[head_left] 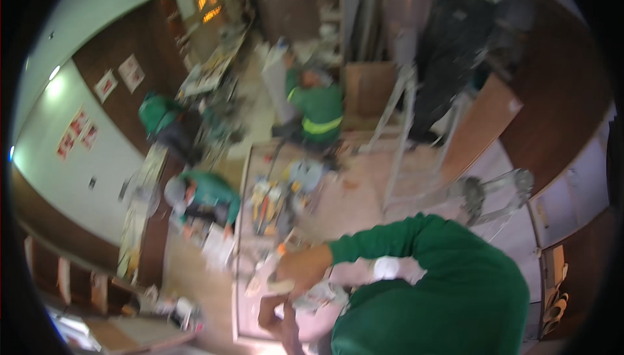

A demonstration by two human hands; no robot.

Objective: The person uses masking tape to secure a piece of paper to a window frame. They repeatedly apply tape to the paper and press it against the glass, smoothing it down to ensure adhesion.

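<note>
My right hand (304, 270) comes in from the right in a green sleeve (383, 241). Its fingers are closed around a small pale piece (279, 286) whose kind I cannot make out. Just below it is my left hand (278, 319), fingers bent and drawn together; blur hides what they hold, if anything. Both hands are over the near end of a wood-edged pinkish surface (260, 326). Crumpled pale wrapping (322, 298) lies beside them. Several hand tools (265, 207) are spread farther up that surface.
A co-worker in green crouches at left (208, 192); another sits beyond the tools (322, 111); a third bends at far left (159, 118). A person in dark clothes (448, 50) stands by a stepladder (406, 95). A brown board (481, 124) leans there. Open shelving (78, 283) stands lower left.
</note>
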